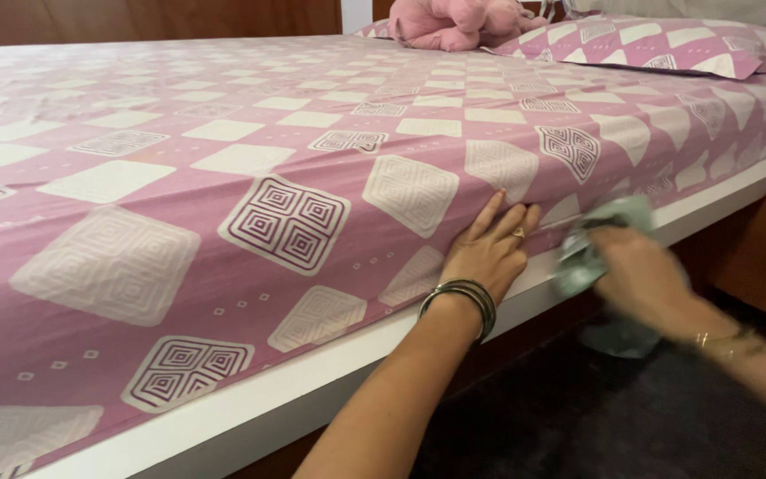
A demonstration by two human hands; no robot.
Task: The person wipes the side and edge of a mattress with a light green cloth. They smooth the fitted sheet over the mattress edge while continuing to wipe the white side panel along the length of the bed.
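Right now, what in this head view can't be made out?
- Right hand: motion-blurred; its grip on the pale green cloth is unclear.
- Cloth: shape smeared, partly behind the hand.
- Pink soft toy: cut off by the top edge.
- Left hand: palm hidden against the sheet.

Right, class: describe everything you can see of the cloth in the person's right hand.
The cloth is pale grey-green, soft and crumpled, looks like thin woven fabric. The right hand grips it in a bunch, pressed against the side of the mattress just above the white bed frame, beside the left hand. One fold sticks up above the fingers; more of what seems the same cloth hangs below the wrist. It is motion-blurred, so finer detail cannot be told.
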